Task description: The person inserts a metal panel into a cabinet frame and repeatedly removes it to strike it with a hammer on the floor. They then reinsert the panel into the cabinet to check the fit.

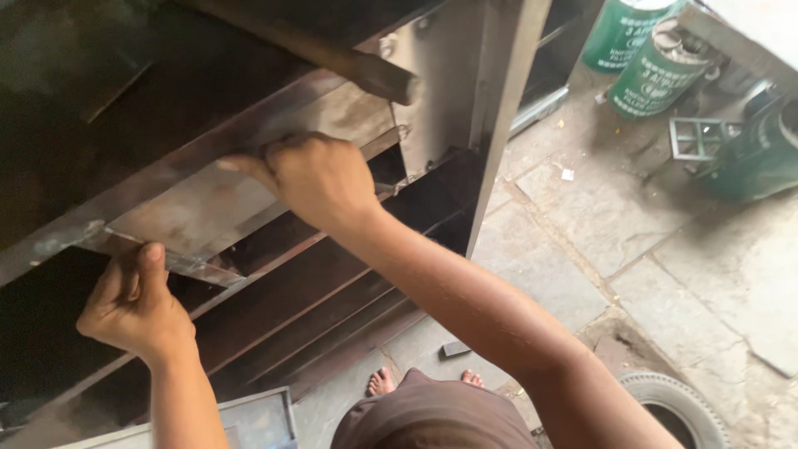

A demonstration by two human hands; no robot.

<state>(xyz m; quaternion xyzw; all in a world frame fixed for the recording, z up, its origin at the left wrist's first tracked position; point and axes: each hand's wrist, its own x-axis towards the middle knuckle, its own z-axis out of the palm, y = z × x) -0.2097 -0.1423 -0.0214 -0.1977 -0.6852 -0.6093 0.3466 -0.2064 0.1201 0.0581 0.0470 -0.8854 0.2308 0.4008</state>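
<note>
My left hand (133,303) grips the lower left corner of a flat grey metal sheet (208,208), thumb pressed up against its edge. My right hand (312,179) holds the sheet's upper right edge, fingers curled over it. The sheet lies tilted inside a dark metal rack frame (274,108) with slanted angle-iron rails (299,291). A shiny upright steel panel (453,91) forms the frame's right side. My bare feet (382,381) show on the floor below.
Stone-slab floor (615,216) at right. Green metal drums (657,71) stand at the top right, beside a small square metal frame (698,137). A tyre (677,403) lies at the bottom right. A grey metal tray corner (258,420) sits at the bottom.
</note>
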